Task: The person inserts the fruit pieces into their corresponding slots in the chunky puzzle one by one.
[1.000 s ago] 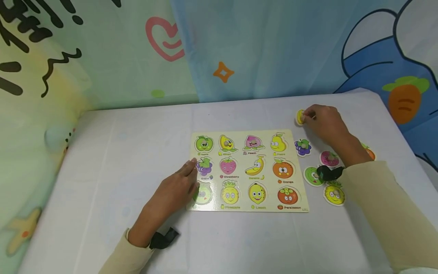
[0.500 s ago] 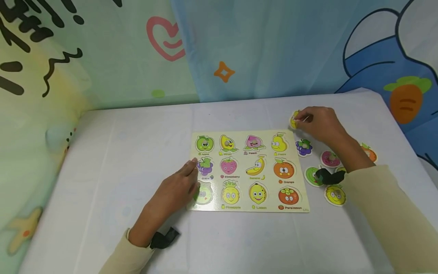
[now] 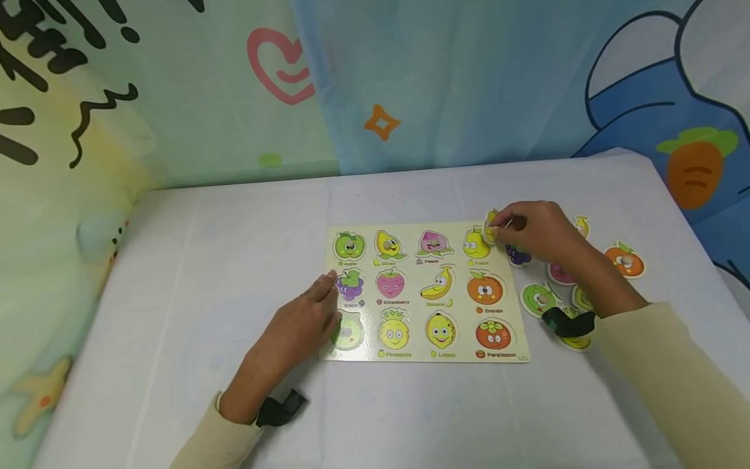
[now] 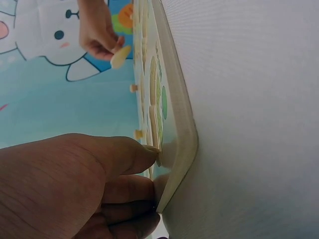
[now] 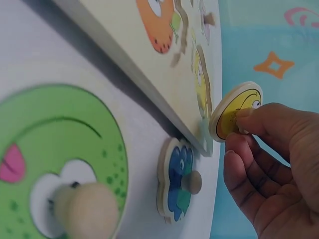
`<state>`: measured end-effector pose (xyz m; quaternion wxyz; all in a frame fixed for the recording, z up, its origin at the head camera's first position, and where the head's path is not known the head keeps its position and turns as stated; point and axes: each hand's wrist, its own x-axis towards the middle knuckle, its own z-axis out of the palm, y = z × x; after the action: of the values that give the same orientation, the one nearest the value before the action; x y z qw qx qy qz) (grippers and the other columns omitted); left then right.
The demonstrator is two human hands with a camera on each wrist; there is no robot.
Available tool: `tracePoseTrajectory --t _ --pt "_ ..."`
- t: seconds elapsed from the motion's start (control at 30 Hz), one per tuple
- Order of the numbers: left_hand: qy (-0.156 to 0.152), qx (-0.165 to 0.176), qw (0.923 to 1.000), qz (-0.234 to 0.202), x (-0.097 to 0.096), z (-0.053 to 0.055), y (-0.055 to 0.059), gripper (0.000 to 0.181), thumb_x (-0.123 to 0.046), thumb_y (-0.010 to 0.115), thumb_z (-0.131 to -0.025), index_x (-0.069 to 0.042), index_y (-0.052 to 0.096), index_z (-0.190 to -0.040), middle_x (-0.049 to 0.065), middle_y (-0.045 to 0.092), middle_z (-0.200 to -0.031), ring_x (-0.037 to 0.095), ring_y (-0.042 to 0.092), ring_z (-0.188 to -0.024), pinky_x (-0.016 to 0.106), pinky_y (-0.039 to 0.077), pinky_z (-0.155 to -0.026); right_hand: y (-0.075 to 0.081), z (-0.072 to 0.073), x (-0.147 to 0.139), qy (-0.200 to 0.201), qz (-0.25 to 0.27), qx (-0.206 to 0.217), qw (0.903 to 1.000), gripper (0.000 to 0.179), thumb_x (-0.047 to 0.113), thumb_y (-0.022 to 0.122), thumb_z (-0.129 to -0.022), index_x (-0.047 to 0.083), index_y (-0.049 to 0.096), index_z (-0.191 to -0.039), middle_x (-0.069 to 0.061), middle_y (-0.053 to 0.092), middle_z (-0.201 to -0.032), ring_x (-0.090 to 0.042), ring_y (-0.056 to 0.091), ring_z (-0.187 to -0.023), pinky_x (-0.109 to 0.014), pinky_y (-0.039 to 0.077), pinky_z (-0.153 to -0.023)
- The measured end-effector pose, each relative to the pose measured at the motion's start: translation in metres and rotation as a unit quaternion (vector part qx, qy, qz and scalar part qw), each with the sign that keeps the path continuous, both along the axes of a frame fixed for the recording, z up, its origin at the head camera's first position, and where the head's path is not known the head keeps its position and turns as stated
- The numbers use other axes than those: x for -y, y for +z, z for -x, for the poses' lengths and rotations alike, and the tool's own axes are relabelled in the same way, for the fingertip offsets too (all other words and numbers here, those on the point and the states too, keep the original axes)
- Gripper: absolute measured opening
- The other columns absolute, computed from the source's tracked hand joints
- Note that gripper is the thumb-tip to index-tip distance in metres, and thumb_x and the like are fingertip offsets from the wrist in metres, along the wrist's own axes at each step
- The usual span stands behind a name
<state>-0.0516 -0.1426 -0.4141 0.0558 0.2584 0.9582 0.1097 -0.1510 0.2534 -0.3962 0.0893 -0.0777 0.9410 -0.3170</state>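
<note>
A fruit puzzle board [image 3: 410, 358] lies flat on the table, with pictures of an apple, a peach, a pear and other fruits. My left hand [image 3: 301, 326] rests at its left edge, thumb on the top face and fingers along the side in the left wrist view. My right hand [image 3: 539, 228] pinches a yellow fruit puzzle piece [image 5: 237, 112] between thumb and fingers. That piece is raised and tilted over the board's upper right corner, beside the pear picture [image 3: 476, 245]. Wooden knobs stand on the mango piece [image 3: 388, 245] and the peach piece [image 3: 433, 244].
Loose pieces lie right of the board: grapes [image 3: 518, 256], a green round piece [image 3: 538, 299], an orange [image 3: 625, 260] and several more, some partly hidden by my right arm. The table [image 3: 234, 260] has a white cover and meets a printed backdrop [image 3: 469, 85].
My right hand has carried the yellow fruit puzzle piece left and toward me, from beyond the board to its upper right corner. My left hand has stayed at the board's left edge.
</note>
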Motion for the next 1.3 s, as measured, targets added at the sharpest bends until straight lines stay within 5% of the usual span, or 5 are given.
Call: tracePoseTrajectory --t 0.37,0.6,0.93,1.3 --pt "0.003 0.005 1.0000 0.002 0.002 -0.001 -0.001 0.047 -0.016 0.065 -0.093 0.008 0.055 -0.132 0.018 0.043 -0.147 0.028 0.039 -0.137 0.040 0.040 -0.105 -0.004 -0.006 0.011 0.007 0.022 0.020 0.9995 0.018 0.018 0.071 -0.089 0.006 0.072 -0.102 -0.008 0.067 -0.093 -0.022 0.059 -0.083 -0.033 0.049 -0.064" --pt "0.005 0.005 1.0000 -0.004 0.002 -0.002 0.000 0.047 -0.015 0.065 -0.093 0.009 0.055 -0.132 0.018 0.043 -0.147 0.028 0.039 -0.137 0.040 0.040 -0.105 -0.006 -0.004 0.015 0.047 0.019 0.010 0.9987 0.015 0.016 0.074 -0.088 0.006 0.075 -0.099 -0.009 0.069 -0.095 -0.022 0.056 -0.080 -0.030 0.048 -0.061" --pt "0.002 -0.001 1.0000 -0.005 0.002 -0.001 -0.001 0.046 -0.015 0.066 -0.093 0.009 0.056 -0.131 0.018 0.043 -0.146 0.028 0.039 -0.136 0.039 0.041 -0.104 -0.008 -0.001 0.019 0.076 -0.006 0.006 0.9971 0.016 0.011 0.072 -0.089 0.002 0.074 -0.102 -0.012 0.068 -0.097 -0.023 0.053 -0.081 -0.036 0.045 -0.068" --pt "-0.009 0.017 0.9998 0.007 0.004 0.001 0.002 0.047 -0.017 0.068 -0.093 0.005 0.056 -0.132 0.015 0.041 -0.149 0.027 0.037 -0.138 0.039 0.044 -0.101 -0.015 -0.001 0.023 0.066 -0.020 0.029 0.9972 0.017 0.007 0.068 -0.092 0.000 0.073 -0.106 -0.017 0.065 -0.105 -0.027 0.056 -0.090 -0.042 0.046 -0.077"
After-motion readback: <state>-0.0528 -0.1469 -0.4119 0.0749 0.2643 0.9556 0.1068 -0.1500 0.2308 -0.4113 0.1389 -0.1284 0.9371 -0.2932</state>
